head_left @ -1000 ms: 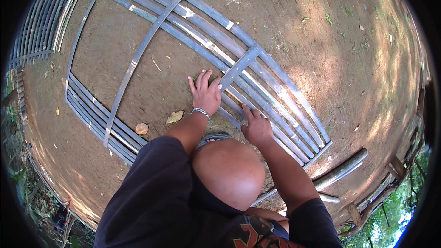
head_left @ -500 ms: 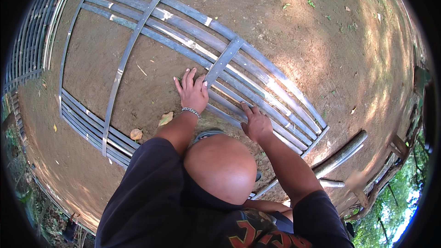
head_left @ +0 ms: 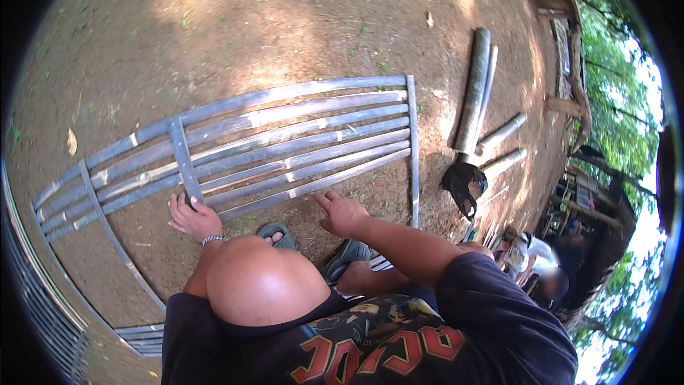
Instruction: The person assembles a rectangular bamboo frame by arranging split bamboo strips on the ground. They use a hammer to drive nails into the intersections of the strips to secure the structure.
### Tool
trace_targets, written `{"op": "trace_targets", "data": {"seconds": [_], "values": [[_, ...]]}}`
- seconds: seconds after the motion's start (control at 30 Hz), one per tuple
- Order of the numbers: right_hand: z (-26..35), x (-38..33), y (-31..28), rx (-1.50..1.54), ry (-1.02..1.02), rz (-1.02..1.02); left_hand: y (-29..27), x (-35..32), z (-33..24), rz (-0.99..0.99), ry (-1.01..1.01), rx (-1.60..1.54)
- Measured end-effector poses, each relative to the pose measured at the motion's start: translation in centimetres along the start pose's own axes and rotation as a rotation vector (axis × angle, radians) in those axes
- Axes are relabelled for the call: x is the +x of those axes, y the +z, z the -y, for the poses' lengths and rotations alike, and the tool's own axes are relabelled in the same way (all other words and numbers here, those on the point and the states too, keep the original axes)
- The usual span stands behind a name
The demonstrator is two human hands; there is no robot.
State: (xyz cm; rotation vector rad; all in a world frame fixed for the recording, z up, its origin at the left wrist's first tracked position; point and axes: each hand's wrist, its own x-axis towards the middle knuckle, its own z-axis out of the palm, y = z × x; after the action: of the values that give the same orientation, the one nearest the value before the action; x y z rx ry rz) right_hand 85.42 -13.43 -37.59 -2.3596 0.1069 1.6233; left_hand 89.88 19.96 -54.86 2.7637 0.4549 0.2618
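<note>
Several slats (head_left: 292, 192) of the bamboo frame (head_left: 285, 164) lie on the dirt ground (head_left: 342, 36) beyond the right hand (head_left: 343, 214), whose loosely open fingers are no longer on them, so only the left hand (head_left: 197, 219), fingers spread, seems touching, at the crosspiece's (head_left: 183, 160) near end.

Brown earth ground (head_left: 285, 21) with patches of sunlight, slatted frame (head_left: 320, 123) laid flat from nine round to one o'clock, long poles (head_left: 473, 93) side by side at two, crumpled black bag (head_left: 467, 184) at three, dry leaf (head_left: 71, 142) at nine.
</note>
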Motion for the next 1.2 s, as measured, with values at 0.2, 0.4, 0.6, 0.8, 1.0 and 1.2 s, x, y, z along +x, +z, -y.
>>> {"op": "trace_targets", "data": {"seconds": [0.2, 0.4, 0.6, 0.8, 1.0, 1.2], "values": [[-11.8, -5.0, 5.3, 0.371, 0.295, -0.182, 1.3, -0.4, 1.5, -0.031, -0.023, 0.132], [-23.9, -12.0, 9.0, 0.513, 0.414, -0.304, 3.3, 0.3, 4.1, -0.12, 0.103, -0.004], [-31.0, -23.8, 12.7, 0.638, 0.477, -0.162, 3.6, 3.0, 3.3, -0.07, 0.195, 0.047], [-34.2, -28.2, 29.0, 0.772, 0.62, -0.03, 2.1, 7.7, -0.9, -0.042, 0.299, 0.157], [-23.9, -17.6, 46.4, 1.212, 0.847, -0.007, 0.1, 12.9, -7.3, 0.252, 0.431, 0.386], [-18.3, -15.2, 42.6, 1.517, 0.625, -0.381, -1.4, 19.3, -14.8, 0.633, 0.647, 0.671]]}}
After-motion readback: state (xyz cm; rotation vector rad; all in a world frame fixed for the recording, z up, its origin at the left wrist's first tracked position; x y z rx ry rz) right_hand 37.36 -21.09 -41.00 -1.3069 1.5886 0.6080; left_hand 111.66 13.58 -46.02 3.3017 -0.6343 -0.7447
